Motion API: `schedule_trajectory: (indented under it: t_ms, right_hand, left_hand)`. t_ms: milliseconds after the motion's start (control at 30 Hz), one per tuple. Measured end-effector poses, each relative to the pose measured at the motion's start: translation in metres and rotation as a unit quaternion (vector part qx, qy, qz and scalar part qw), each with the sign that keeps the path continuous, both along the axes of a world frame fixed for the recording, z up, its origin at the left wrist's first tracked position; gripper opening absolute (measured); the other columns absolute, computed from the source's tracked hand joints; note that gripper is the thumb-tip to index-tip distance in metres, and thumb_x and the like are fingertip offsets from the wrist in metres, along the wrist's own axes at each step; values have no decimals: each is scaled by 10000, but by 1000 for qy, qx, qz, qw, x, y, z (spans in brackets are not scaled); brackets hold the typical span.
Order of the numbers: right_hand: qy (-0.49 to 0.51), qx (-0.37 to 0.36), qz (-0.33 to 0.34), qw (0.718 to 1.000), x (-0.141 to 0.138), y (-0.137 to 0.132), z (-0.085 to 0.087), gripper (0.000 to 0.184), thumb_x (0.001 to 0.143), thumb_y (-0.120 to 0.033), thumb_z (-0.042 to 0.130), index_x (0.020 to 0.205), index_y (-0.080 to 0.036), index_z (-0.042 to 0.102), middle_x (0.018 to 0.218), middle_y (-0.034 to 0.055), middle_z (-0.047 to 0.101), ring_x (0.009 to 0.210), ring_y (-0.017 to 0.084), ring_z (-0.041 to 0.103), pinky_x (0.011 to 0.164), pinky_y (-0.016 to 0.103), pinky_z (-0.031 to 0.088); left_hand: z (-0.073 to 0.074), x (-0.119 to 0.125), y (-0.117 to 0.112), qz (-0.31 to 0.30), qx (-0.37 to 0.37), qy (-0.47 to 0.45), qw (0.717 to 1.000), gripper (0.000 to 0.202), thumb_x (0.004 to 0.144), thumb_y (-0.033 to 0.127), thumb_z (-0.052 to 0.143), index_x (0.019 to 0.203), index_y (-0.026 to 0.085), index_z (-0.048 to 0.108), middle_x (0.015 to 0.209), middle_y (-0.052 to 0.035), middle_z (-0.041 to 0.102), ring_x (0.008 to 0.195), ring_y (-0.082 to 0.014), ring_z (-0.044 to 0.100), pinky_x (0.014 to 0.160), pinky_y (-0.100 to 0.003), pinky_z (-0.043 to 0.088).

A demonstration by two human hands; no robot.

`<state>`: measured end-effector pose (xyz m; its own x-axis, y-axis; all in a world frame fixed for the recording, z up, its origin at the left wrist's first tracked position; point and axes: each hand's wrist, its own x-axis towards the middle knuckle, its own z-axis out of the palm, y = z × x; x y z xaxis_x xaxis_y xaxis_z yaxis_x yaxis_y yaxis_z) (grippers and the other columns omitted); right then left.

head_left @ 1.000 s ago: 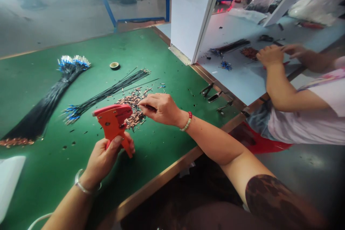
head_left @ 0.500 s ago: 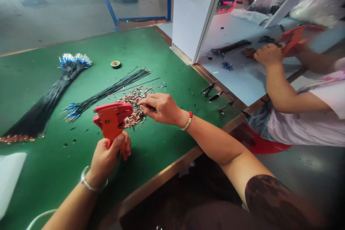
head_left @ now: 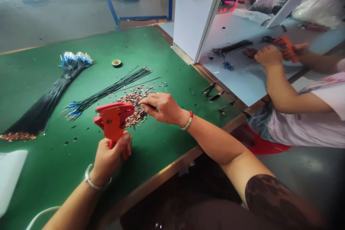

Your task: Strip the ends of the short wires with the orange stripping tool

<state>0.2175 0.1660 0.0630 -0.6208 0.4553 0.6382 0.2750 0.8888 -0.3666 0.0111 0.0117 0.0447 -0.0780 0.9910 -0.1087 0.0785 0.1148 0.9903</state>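
My left hand (head_left: 114, 154) is wrapped around the grip of an orange-red wire stripper (head_left: 112, 120), held upright above the green table. Close to the stripper's jaws, my right hand (head_left: 163, 107) has thumb and forefinger pinched on a thin black wire (head_left: 154, 108), of which only a short dark piece shows. Under and behind the fingers lies a pile of stripped copper and black scraps (head_left: 133, 97). Just beyond it is a loose bundle of black wires (head_left: 113, 86) with blue and metal ends. A larger black wire bundle (head_left: 55, 93) lies at the left.
A tape roll (head_left: 116, 63) sits on the green table (head_left: 88, 169). Several metal tools (head_left: 217, 96) lie by its right edge. A white panel (head_left: 195, 10) stands at the back. At the right, a co-worker's hand (head_left: 269, 56) works with another orange tool (head_left: 289, 47) over a pale table.
My hands and the wire stripper have barely shifted; the view has moved slightly. The co-worker's orange tool has been lowered and turned.
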Motion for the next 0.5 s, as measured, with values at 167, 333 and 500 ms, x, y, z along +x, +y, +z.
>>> schedule_trajectory:
  t_ms: [167,333,500]
  right_hand:
    - [-1,2,-19,1000,1,4,-3,298,1104,-283,506,1149,-136,762,1039,103,786,909,172,704,837,307,525]
    - [17,-6,-40,999,4,7,-1,294,1103,-271,502,1131,-135,761,1032,96,789,947,168,710,888,303,533]
    - [12,4,-55,998,7,10,2,295,1101,-277,506,1116,-139,766,1001,89,792,912,174,712,867,313,535]
  left_hand:
    - [8,-1,6,-44,1,-86,995,359,896,529,758,843,174,734,749,-55,710,648,-192,661,651,-309,562]
    - [5,-5,6,-78,-5,-144,987,430,861,497,810,1109,149,765,930,-119,784,849,-256,740,827,-344,625]
    - [-9,-15,7,-35,-55,-231,971,527,886,542,762,1222,136,758,1096,-157,791,920,-287,757,855,-379,647]
